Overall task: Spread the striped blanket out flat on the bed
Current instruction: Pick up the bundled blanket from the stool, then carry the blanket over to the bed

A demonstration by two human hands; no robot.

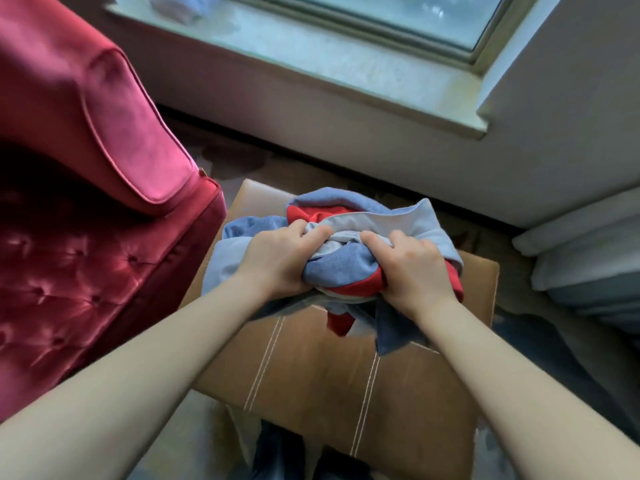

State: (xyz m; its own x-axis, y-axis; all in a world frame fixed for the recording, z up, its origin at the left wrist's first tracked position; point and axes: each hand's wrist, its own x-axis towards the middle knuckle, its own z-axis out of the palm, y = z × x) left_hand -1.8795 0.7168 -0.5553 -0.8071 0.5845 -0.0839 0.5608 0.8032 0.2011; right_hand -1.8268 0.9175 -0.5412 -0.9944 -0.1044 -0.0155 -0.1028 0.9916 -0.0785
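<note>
The striped blanket, in blue, red and pale grey bands, lies bunched in a heap on a brown leather ottoman. My left hand grips a fold on the heap's left side, fingers curled into the cloth. On the right side my right hand grips another bunch of it. Both forearms reach in from the bottom of the view. A corner of the bed, with white and grey bedding, shows at the right edge.
A red tufted armchair stands close on the left, touching the ottoman. Beyond is a wall with a window sill and window. Patterned carpet lies between the ottoman and the bed.
</note>
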